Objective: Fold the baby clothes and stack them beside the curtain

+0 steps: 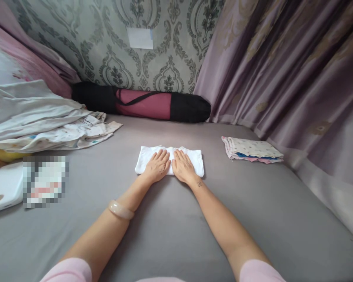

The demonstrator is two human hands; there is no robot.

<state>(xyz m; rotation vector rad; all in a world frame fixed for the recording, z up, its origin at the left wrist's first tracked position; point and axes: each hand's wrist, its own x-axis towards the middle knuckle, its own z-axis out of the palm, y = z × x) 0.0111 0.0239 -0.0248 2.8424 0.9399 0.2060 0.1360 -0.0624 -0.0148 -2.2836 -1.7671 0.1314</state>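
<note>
A white folded cloth (198, 158), perhaps a garment, lies flat on the grey bed sheet (176, 219) in the middle of the view. My left hand (158, 166) presses flat on its left half, fingers stretched out and pointing away from me. Beside it, my right hand (182, 166) rests flat on the right half in the same way. The two hands are close together with a narrow gap between the fingertips. A pale bangle (121, 210) is round my left forearm.
A stack of folded cloths (253, 149) lies at the right near the purple curtain (235, 66). Rumpled pale clothes (41, 117) are heaped at the left, above a white box-like object (7, 186) and a blurred-out item (45, 182). A black and pink long bag (144, 103) lies along the wall.
</note>
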